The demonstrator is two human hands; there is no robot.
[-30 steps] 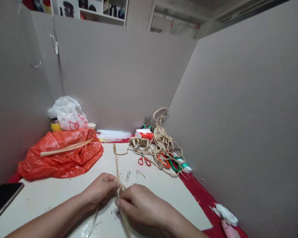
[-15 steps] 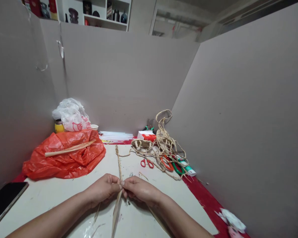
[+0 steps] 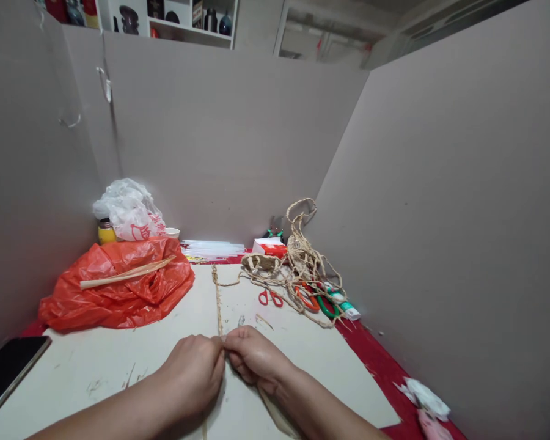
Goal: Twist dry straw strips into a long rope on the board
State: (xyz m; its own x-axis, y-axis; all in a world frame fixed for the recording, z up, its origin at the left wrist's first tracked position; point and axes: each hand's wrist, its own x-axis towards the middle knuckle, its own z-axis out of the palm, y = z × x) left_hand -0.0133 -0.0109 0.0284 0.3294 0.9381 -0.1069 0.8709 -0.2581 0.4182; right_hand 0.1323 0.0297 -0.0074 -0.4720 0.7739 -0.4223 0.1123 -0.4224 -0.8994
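Observation:
A thin tan straw cord [image 3: 219,308] runs down the white board [image 3: 330,366] toward me and ends between my hands. My left hand [image 3: 196,370] is closed at its near end, back of the hand turned up. Right against it, my right hand [image 3: 255,359] pinches the same spot with thumb and forefinger. The fingertips nearly hide the working point. A pale flat strip [image 3: 279,418] comes out beneath my right wrist. From the cord's far end, a thinner length curves right toward a tangled heap of straw cord [image 3: 302,256].
Red-handled scissors [image 3: 270,298], an orange handle [image 3: 307,299] and a green handle [image 3: 327,307] lie near the heap. A red plastic bag [image 3: 119,305] with a dried strip [image 3: 126,273] sits left. A phone [image 3: 11,376] lies front left. Grey panels [image 3: 220,134] enclose the table.
My left hand has rolled over, its back now facing up and covering the loose strip that hung below. My right hand keeps its pinch. The view has shifted slightly.

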